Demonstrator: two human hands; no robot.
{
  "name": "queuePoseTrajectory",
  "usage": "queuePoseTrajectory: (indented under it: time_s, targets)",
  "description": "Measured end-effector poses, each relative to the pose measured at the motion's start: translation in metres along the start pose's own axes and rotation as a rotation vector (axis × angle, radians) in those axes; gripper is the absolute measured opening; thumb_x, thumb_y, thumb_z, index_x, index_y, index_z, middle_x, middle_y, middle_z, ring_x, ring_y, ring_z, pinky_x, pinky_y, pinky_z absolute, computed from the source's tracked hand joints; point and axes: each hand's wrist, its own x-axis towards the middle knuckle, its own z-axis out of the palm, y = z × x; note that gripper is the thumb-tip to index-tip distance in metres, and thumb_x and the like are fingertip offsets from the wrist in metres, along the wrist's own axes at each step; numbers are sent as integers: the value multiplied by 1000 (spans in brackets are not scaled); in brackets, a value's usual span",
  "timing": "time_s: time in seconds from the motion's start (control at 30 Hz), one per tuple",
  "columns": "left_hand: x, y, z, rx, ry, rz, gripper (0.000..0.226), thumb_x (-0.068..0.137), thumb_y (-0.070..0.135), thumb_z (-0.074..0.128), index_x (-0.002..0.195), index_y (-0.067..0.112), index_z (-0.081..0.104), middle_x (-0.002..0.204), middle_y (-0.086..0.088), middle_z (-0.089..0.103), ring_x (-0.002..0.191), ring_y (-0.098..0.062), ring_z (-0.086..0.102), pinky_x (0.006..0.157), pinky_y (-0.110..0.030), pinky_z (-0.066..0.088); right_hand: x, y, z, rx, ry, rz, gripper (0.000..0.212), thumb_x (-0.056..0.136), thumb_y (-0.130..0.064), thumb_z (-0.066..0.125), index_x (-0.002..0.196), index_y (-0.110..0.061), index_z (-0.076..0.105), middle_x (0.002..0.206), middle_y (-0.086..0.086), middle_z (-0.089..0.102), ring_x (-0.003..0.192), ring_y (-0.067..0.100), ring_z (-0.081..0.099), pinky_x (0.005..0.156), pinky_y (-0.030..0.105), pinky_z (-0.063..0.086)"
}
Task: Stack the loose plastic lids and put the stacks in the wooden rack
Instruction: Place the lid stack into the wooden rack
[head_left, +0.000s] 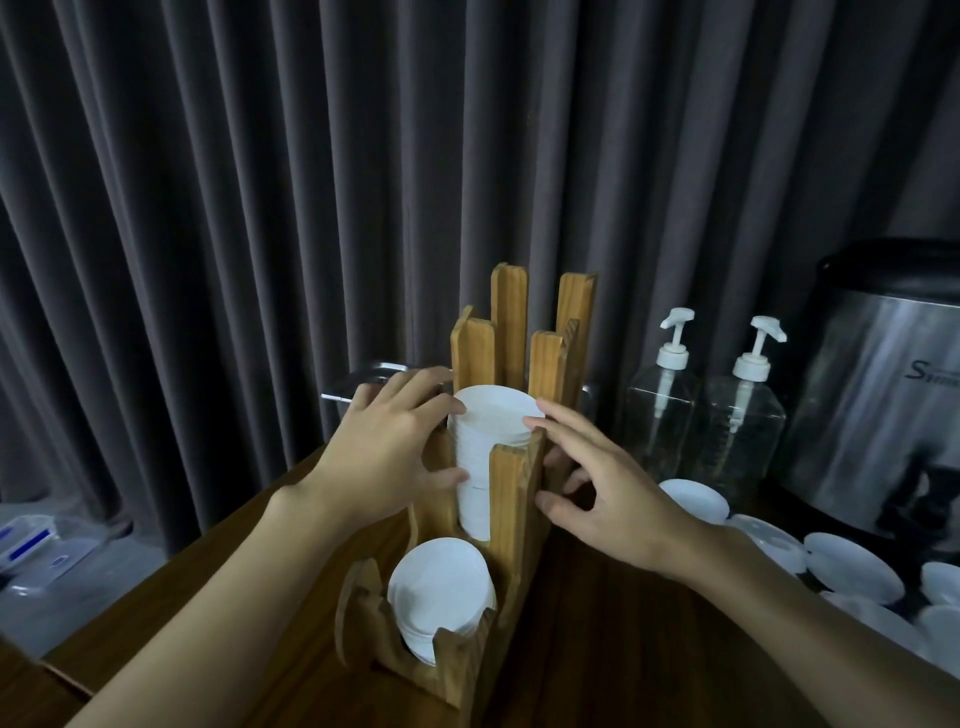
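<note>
Where the forearms come in from below, a short stack of lids (441, 592) sits in the nearest bay of the wooden rack (511, 499), below and between the wrists, its flat white face tipped toward the camera. Just beyond, between the hands, the tall stack (475, 506) stands in the middle bay, long axis upright, top lid facing up. The left hand (395, 452) grips this stack from its left side, thumb low on the column, fingers curled round near the top. The right hand (597, 493) is spread and lightly bent, holding nothing; its index fingertip touches the top lid's right rim. Right of that hand's wrist, loose lids (852, 566) lie on the table (597, 649). Farther back on that side stand two pump bottles (665, 410) and a steel urn (878, 395), with a dark curtain (260, 208) behind all.
</note>
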Motion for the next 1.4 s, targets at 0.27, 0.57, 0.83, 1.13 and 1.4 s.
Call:
queuePoseTrajectory:
  time_s: [0.27, 0.57, 0.83, 1.13, 1.4]
  targets:
    - [-3, 11, 0, 141, 37, 39, 57, 72, 48, 88, 118, 19, 72, 128, -8, 67, 119, -35, 63, 100, -57, 46, -2, -8, 4, 125, 18, 16, 77, 89, -23, 70, 153, -38, 31, 159, -26, 22, 121, 2, 52, 92, 33, 55]
    - [-8, 13, 11, 116, 104, 60, 51, 76, 51, 84, 116, 24, 68, 139, -10, 60, 128, -37, 56, 100, -60, 46, -3, -6, 4, 67, 6, 10, 73, 90, -27, 68, 153, -35, 33, 160, -29, 17, 123, 2, 49, 92, 29, 54]
    - [-9, 15, 9, 156, -1, 59, 55, 79, 51, 81, 130, 35, 64, 136, -6, 62, 130, -37, 54, 105, -65, 40, -5, -6, 5, 141, -37, 41, 65, 91, -36, 66, 140, -60, 32, 160, -33, 17, 122, 0, 51, 90, 23, 50]
    - [-9, 16, 14, 265, 168, 140, 44, 76, 41, 84, 114, 21, 72, 122, -12, 69, 123, -41, 59, 108, -68, 32, -4, -12, 4, 213, -19, 42, 69, 88, -28, 67, 150, -37, 38, 161, -32, 15, 125, 6, 52, 95, 39, 54]
    - [-5, 17, 20, 230, 220, 151, 42, 79, 42, 81, 114, 22, 70, 124, -10, 68, 126, -38, 57, 109, -69, 31, -5, -11, 3, 189, 17, 14, 67, 88, -28, 65, 149, -37, 39, 161, -31, 16, 124, 7, 51, 93, 37, 55]
